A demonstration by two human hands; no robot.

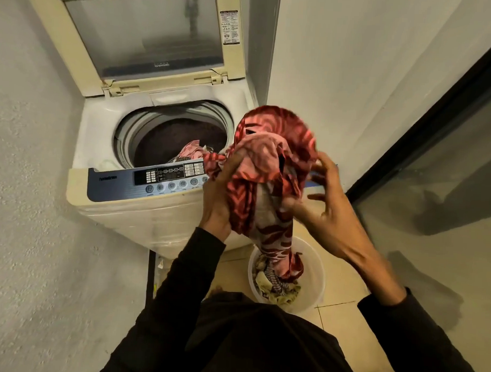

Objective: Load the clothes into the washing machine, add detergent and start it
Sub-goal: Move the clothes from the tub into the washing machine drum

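Black padded sleeves fill the bottom of the head view. Both hands hold a red-and-pink patterned cloth bunched at centre: the left hand has its fingers closed around the fabric's left side, while the right hand pinches it low with thumb and forefinger, the other fingers spread loose. The cloth's tail hangs into a round white plastic basket of mixed laundry on the tiled floor at 6 o'clock. At 10 o'clock stands the cream top-loading washing machine, lid raised, pink clothes already in its drum.
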